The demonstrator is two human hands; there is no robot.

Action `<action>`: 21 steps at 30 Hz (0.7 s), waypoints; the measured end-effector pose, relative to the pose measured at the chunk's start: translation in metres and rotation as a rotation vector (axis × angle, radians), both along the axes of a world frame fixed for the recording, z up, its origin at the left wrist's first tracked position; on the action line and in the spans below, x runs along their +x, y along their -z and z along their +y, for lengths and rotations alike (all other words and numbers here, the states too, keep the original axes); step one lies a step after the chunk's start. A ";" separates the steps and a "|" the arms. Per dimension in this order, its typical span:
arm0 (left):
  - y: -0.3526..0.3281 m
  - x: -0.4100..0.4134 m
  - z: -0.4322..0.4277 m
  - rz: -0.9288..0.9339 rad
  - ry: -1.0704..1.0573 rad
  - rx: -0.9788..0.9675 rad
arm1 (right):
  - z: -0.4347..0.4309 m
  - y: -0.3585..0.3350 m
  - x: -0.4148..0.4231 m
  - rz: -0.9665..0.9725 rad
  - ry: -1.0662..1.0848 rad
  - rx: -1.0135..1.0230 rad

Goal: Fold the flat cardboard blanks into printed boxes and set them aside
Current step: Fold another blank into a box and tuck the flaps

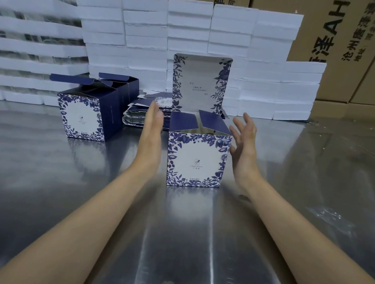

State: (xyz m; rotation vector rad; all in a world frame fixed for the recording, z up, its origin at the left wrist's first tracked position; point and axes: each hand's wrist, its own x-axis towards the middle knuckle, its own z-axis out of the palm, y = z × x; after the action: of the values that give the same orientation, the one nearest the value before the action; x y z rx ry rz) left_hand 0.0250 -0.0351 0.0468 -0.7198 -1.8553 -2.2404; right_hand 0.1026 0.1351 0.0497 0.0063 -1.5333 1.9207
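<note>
Table: I see shiny metal filling the lower frame, a slick surface to work on.
Foam stack: white slabs walled across the upper frame.
Finished boxes: set aside at centre left, lids up.
Current box: upright at frame centre, tall lid raised, two side flaps half open.
Blanks: flat pile behind, left of centre.
Left hand: my fingers straight, flat beside the box's left wall, holding nothing.
Right hand: fingers spread wide, just off the right wall.
Risk: I judge an uneven squeeze could skid the box or crease a flap.
</note>
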 end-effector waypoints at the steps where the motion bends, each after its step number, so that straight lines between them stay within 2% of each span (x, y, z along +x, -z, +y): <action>1: -0.001 -0.001 0.001 -0.064 0.054 0.025 | -0.001 -0.001 0.001 -0.015 -0.033 -0.041; 4: -0.001 0.000 0.009 -0.251 0.225 0.097 | -0.005 -0.005 0.002 -0.066 -0.150 -0.151; 6: 0.000 0.003 0.013 -0.309 0.242 0.102 | -0.006 -0.007 0.002 -0.074 -0.171 -0.131; 11: -0.007 0.012 0.009 -0.162 0.267 0.203 | -0.007 -0.010 0.005 -0.021 -0.238 -0.067; 15: -0.016 0.016 0.003 -0.040 0.180 0.175 | -0.013 -0.015 0.008 0.005 -0.272 -0.035; 21: -0.021 0.018 -0.002 0.008 0.194 0.182 | -0.017 -0.016 0.009 -0.012 -0.234 0.052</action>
State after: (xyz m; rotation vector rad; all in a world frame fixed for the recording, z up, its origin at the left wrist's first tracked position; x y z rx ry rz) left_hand 0.0428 -0.0370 0.0676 -0.9086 -1.6125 -2.4798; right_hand 0.1120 0.1183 0.0662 0.2056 -1.6517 2.0621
